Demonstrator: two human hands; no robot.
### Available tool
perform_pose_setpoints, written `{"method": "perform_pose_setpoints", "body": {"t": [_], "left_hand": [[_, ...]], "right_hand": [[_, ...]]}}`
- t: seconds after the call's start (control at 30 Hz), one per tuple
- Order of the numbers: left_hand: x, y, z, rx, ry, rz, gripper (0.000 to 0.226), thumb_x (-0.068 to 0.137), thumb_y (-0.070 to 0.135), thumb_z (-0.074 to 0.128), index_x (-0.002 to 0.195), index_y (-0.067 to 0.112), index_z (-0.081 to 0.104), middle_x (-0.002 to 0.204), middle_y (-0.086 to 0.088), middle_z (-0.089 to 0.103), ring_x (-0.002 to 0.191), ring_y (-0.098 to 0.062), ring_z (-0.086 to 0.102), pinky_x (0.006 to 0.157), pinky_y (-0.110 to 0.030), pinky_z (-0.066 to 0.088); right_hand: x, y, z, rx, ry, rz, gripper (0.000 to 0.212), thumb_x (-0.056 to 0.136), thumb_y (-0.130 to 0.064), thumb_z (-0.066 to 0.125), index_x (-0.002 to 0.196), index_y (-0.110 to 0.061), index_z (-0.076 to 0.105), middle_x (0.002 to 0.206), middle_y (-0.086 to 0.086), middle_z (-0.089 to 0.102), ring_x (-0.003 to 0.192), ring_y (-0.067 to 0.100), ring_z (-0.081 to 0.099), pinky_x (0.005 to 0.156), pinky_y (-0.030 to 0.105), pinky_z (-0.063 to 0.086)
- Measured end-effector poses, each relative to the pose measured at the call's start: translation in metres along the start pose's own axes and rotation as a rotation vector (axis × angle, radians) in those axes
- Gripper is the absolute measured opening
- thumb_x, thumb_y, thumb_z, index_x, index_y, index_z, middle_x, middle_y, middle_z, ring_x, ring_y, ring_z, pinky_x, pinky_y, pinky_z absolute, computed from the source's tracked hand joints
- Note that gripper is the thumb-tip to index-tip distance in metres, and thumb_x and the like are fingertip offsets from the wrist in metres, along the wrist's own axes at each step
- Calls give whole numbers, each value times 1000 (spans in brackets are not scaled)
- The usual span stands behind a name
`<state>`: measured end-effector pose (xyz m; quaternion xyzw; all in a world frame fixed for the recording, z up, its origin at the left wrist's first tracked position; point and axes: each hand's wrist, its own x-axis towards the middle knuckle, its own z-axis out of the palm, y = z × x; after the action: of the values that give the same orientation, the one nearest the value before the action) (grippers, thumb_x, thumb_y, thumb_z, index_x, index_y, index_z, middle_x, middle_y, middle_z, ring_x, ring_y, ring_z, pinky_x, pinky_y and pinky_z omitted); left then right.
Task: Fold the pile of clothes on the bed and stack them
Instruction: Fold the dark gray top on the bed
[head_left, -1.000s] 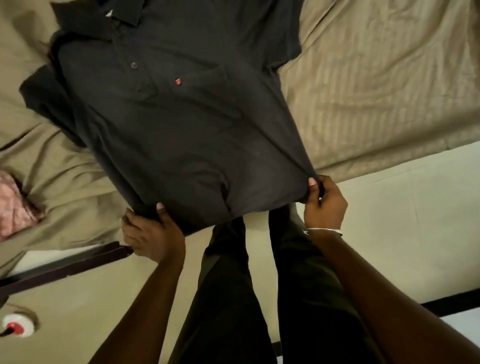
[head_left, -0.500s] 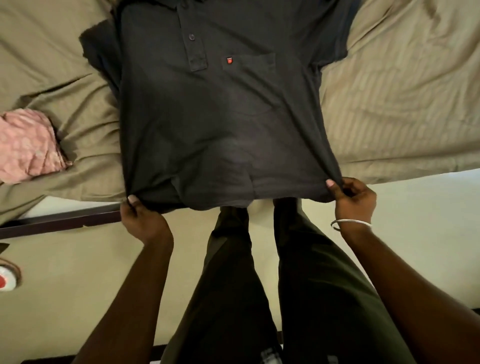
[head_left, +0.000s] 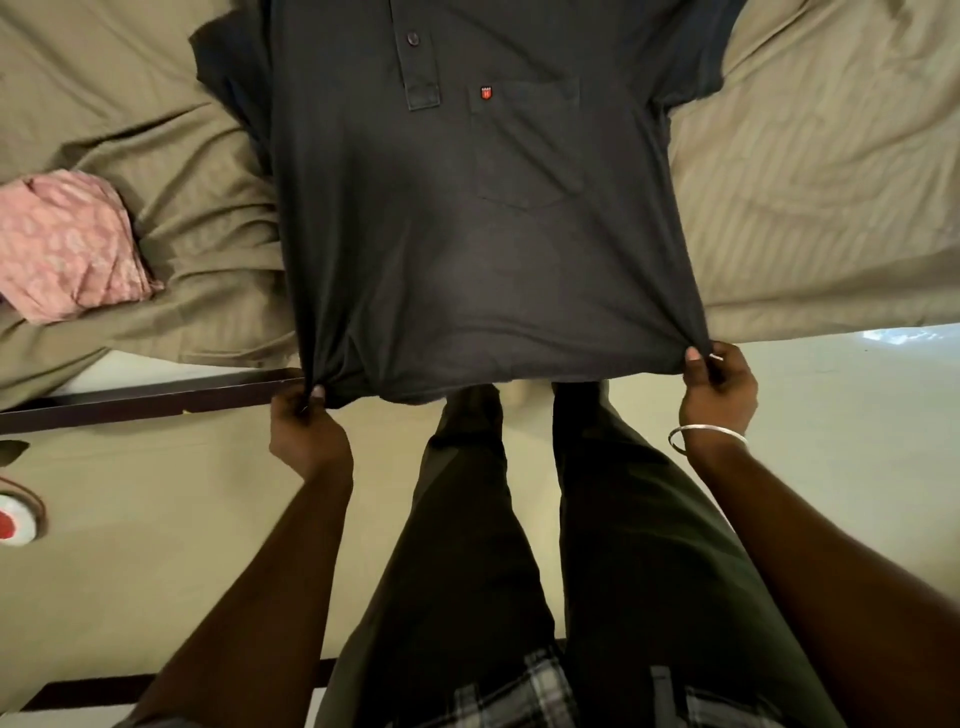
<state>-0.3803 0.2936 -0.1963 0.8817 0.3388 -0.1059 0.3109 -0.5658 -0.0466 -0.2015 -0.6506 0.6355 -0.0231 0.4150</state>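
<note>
Currently I count one dark charcoal cotton polo shirt lying front-up across the olive-tan striped bedsheet, and one crumpled pink patterned cloth on the sheet well to its left. The shirt has one chest pocket with a small red badge at its corner, and one button that I can see on the placket.

My left hand pinches the shirt's lower left hem corner, fingers curled tight on the fabric just off the bed's dark wooden frame edge. My right hand, with one thin silver bangle at the wrist, pinches the lower right hem corner. Both arms reach forward, spread apart, and the hem is drawn taut between them, overhanging the mattress edge above my dark trousers.

Bare sheet lies open to the right of the shirt; on the left the sheet is rumpled between the shirt and the pink cloth. One round white-and-red object sits on the floor at far left.
</note>
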Motion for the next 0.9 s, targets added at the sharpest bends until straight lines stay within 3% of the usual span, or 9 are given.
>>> {"method": "perform_pose_setpoints", "body": {"t": [0.1, 0.23, 0.3, 0.4, 0.5, 0.63, 0.73, 0.83, 0.9], "left_hand": [[11, -13, 7, -168, 22, -161, 13, 100, 17, 51, 104, 7, 59, 98, -6, 62, 87, -19, 54, 83, -37, 49], [20, -14, 1, -323, 11, -203, 21, 103, 15, 38, 83, 14, 45, 80, 2, 48, 77, -13, 42, 76, -26, 40], [17, -12, -12, -302, -120, -150, 16, 102, 24, 50, 99, 9, 53, 93, 1, 56, 86, -10, 50, 81, -22, 45], [18, -15, -27, 24, -334, 36, 51, 85, 28, 76, 125, 4, 55, 114, -1, 61, 100, -13, 57, 85, -25, 48], [23, -18, -29, 248, -256, 141, 38, 89, 25, 72, 117, 3, 60, 110, -12, 64, 98, -21, 55, 84, -30, 43], [26, -24, -21, 263, -144, 30, 27, 96, 25, 62, 109, 1, 61, 109, -19, 65, 102, -33, 59, 83, -34, 42], [23, -16, -11, 334, -66, -50, 25, 94, 5, 52, 116, -2, 60, 118, -23, 62, 111, -40, 57, 88, -37, 43], [6, 2, 2, 344, 149, -107, 37, 85, -3, 45, 121, 1, 52, 129, -20, 49, 119, -40, 47, 84, -47, 43], [-2, 11, 8, 330, 169, -2, 34, 87, 7, 48, 121, 2, 48, 129, -19, 46, 122, -39, 43, 84, -53, 44]], "right_hand": [[-2, -3, 0, 193, -48, 89, 7, 100, -22, 51, 95, -27, 55, 91, 9, 65, 86, 21, 61, 79, 32, 51], [7, -7, 3, 231, -39, 192, 17, 99, -10, 49, 85, -20, 48, 84, -1, 54, 77, 9, 50, 72, 24, 42], [11, 0, -2, 113, -134, 120, 10, 93, -24, 62, 89, -18, 54, 87, 0, 59, 78, 10, 54, 72, 25, 44], [17, 19, -12, -228, -279, 5, 35, 85, -41, 69, 94, -7, 66, 88, 11, 70, 82, 29, 64, 76, 41, 53], [12, 21, -15, -196, -298, -11, 41, 95, -45, 53, 104, -5, 62, 98, 16, 68, 94, 36, 63, 86, 51, 52], [5, 23, -11, -396, -245, -84, 32, 104, -34, 39, 103, -2, 46, 94, 25, 62, 89, 46, 58, 68, 41, 39], [1, 10, -3, -542, -79, -111, 21, 97, -17, 43, 117, -11, 46, 114, 19, 62, 101, 44, 57, 73, 40, 43], [-2, -6, 11, -605, 105, -406, 31, 88, -19, 51, 117, -8, 51, 121, 20, 52, 106, 41, 52, 82, 47, 46], [2, -24, 27, -677, 93, -643, 31, 90, -27, 56, 115, -10, 54, 128, 19, 52, 112, 37, 52, 89, 46, 41]]}}
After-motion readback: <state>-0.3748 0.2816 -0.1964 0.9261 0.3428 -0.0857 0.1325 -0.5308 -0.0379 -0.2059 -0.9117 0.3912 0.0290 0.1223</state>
